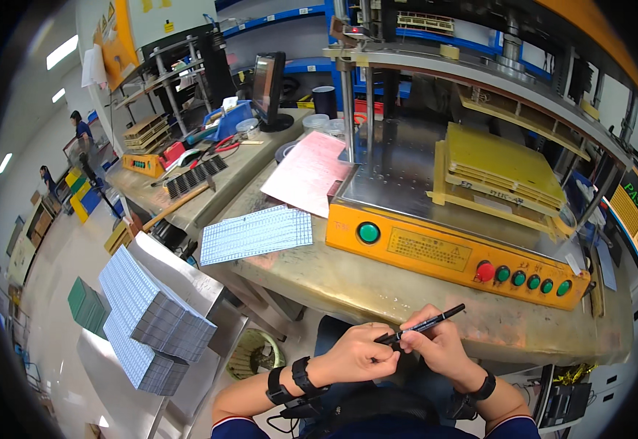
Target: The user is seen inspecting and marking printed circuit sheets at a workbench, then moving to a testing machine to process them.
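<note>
A slim black marker pen (430,322) is held slantwise between my two hands, above my lap and by the bench's front edge. My right hand (440,347) grips its middle between thumb and fingers, and the pen's far end points up to the right. My left hand (359,356) is closed around the pen's lower left end, with the fingers curled. Whether a cap is on that end cannot be made out. Dark bands circle both wrists. Beyond my hands stands a press with an orange front panel (407,245), bearing green buttons and one red button.
A yellow board fixture (502,172) sits on the press bed. White-blue printed panels (257,234) and a pink sheet (308,168) lie left of it. Stacked panels (151,314) stand on a side cart, near a waste bin (257,351). A lit monitor (632,208) is far right.
</note>
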{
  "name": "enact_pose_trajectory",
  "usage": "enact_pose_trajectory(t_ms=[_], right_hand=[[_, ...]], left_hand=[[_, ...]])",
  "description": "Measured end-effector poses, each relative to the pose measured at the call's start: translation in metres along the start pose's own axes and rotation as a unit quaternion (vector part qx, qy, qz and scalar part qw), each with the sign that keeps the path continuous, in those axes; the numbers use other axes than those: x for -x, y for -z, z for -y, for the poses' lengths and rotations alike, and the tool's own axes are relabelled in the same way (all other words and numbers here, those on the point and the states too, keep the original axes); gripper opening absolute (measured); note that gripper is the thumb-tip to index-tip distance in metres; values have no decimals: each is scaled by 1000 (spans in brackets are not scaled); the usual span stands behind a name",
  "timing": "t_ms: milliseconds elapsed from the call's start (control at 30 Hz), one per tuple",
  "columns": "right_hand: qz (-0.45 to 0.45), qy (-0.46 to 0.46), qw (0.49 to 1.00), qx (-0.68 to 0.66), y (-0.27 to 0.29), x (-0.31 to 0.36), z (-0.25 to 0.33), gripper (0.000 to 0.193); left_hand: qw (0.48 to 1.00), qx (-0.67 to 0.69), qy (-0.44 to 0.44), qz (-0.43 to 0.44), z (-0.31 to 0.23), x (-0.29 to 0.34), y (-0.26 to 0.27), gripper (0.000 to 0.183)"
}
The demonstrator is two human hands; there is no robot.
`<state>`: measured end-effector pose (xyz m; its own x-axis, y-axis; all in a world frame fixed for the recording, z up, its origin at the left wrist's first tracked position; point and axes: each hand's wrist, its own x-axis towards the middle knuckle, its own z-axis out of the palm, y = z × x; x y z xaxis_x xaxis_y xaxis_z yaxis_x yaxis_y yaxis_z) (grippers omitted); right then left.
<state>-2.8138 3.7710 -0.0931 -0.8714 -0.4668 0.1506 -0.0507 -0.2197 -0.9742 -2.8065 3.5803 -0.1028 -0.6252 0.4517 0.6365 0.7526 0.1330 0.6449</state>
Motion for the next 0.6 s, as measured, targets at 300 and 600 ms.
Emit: enact_pose_trajectory(t_ms=[300,600], right_hand=[[-41,-34,998,17,9,-16,-22,13],[-145,9,987,-73,73,22,-2,11]], left_hand=[[974,-194,-22,111,17,-4,28,21],[689,-671,265,-72,94,72,190,42]])
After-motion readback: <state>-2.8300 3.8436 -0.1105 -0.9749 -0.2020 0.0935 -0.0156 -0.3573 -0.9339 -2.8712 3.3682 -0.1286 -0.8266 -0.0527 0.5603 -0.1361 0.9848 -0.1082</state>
